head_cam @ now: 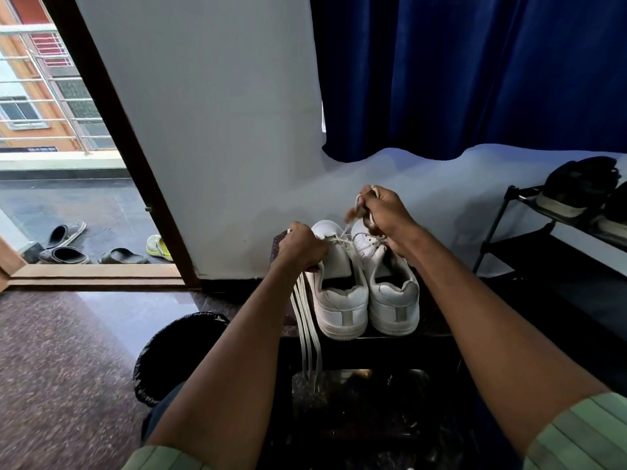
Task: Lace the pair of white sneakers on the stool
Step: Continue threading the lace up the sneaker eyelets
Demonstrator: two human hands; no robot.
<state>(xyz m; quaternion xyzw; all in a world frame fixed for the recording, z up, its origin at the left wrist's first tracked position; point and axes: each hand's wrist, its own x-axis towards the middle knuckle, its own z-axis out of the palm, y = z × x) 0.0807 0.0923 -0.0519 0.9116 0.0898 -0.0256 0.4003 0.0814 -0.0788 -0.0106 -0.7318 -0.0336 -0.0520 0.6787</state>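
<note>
Two white sneakers stand side by side on a dark stool (431,330), heels toward me: the left sneaker (339,300) and the right sneaker (393,300). My left hand (302,247) grips the left sneaker's side together with loose white laces (307,334) that hang down past the stool's edge. My right hand (383,212) is raised above the right sneaker's toe and pinches a white lace end (359,201), blurred; the strand runs down to the eyelets.
A black bin (176,354) sits on the floor at lower left. A black shoe rack (556,232) with dark shoes stands at right. An open doorway at left shows several sandals (64,245). A white wall and blue curtain (475,72) are behind.
</note>
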